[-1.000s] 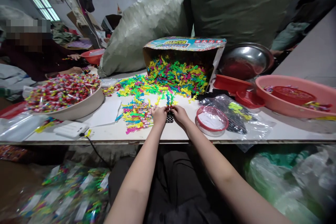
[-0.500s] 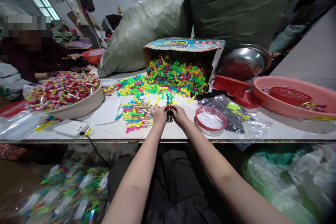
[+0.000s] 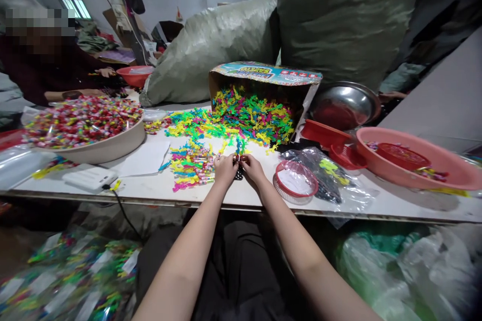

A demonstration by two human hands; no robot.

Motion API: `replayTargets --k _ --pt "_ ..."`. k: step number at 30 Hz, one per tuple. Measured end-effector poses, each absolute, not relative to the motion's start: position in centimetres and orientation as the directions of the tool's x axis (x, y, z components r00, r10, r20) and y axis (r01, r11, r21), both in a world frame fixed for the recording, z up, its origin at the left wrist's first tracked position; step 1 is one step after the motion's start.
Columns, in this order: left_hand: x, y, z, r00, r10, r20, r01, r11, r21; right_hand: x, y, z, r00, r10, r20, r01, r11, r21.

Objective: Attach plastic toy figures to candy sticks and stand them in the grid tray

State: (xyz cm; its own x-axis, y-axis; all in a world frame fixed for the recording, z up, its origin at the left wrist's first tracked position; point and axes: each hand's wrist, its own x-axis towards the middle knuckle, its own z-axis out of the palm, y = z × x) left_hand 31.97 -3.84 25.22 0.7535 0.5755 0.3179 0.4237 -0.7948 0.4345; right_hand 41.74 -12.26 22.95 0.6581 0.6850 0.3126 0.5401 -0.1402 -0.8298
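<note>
Near the table's front edge my left hand (image 3: pixel 225 168) and my right hand (image 3: pixel 253 167) meet with fingers pinched together. At their fingertips is a small dark reddish piece, mostly covered by the fingers. Blue and green plastic figures (image 3: pixel 240 146) stick up just beyond it, and both hands appear closed at their base. A black perforated holder (image 3: pixel 238 174) lies beneath, partly hidden. Left of my left hand, several candy tubes with plastic figures (image 3: pixel 192 165) lie in rows. Behind my hands, a tipped carton (image 3: pixel 259 69) spills a pile of loose plastic figures (image 3: pixel 256 113).
To the left stand a wide basin (image 3: pixel 109 149) heaped with wrapped candies and a white power strip (image 3: pixel 90 176). On the right are a small red basket (image 3: pixel 296 179), a plastic bag (image 3: pixel 350 193), a pink basin (image 3: pixel 410 180) and a steel bowl (image 3: pixel 344 105). A co-worker (image 3: pixel 48 70) sits far left.
The head view has tilted and shifted slightly. My hands stay together over the black holder, the fingers a little closer around the reddish piece.
</note>
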Motion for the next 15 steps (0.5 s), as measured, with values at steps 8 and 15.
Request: replayTargets --k 8,15 --pt "32.13 -3.67 24.96 0.744 0.582 0.327 0.425 -0.791 0.44 41.72 -12.22 23.02 0.661 0.681 0.315 0.534 -0.132 -0.835" --pt "32.55 -3.58 24.91 0.738 0.589 0.33 0.434 -0.788 0.436 41.91 -12.14 22.71 0.666 0.676 0.314 0.54 -0.147 -0.829"
